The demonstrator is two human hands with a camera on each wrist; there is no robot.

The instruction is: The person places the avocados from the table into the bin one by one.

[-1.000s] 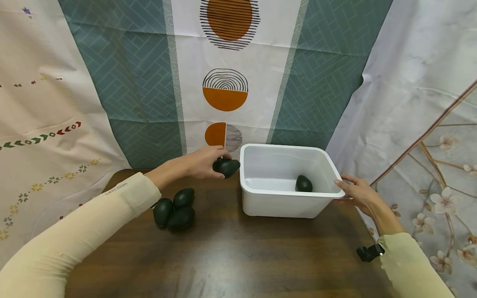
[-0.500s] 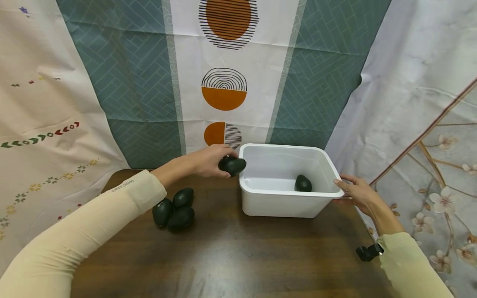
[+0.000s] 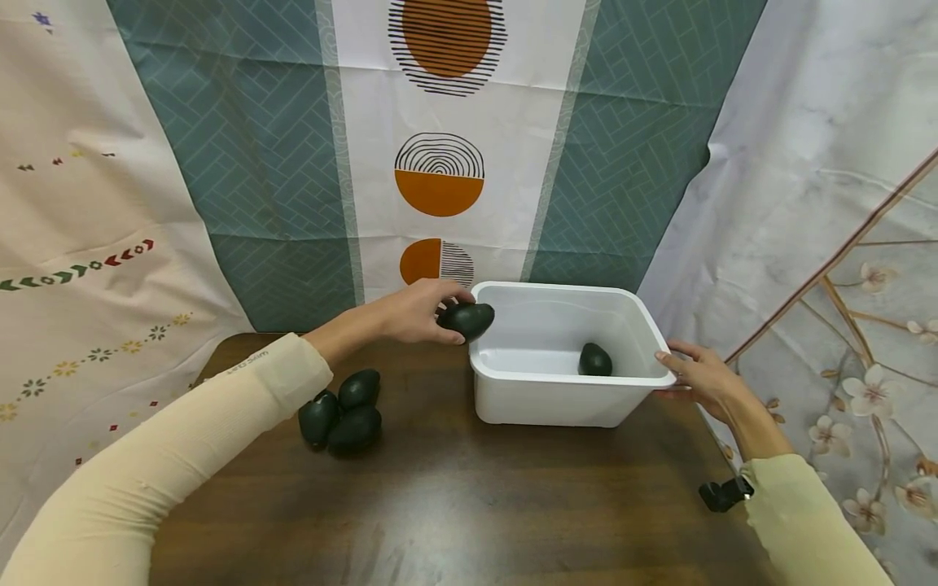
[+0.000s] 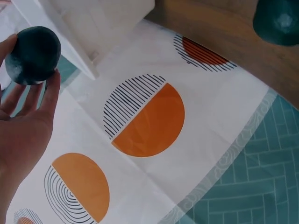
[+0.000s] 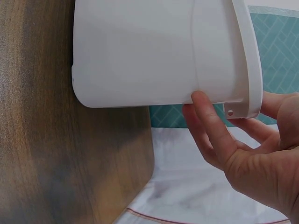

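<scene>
By the left rim of the white bin [image 3: 545, 404], your left hand [image 3: 421, 312] grips a smooth, dark-green avocado [image 3: 472, 322]; height over that rim is hard to judge. Another avocado [image 3: 595, 360] sits inside. Your right hand [image 3: 702, 378] holds the bin's right end. Three avocados [image 3: 355, 430] bunch left on the brown table [image 3: 440, 505], patterned cloth [image 3: 271, 138] behind.

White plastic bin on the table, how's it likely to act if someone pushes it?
The white plastic bin would probably keep its shape, given its moulded walls and thick rim. It may slide rather than tip, since its base sits flat on the wooden table. The lone avocado inside could roll, being rounded.
</scene>
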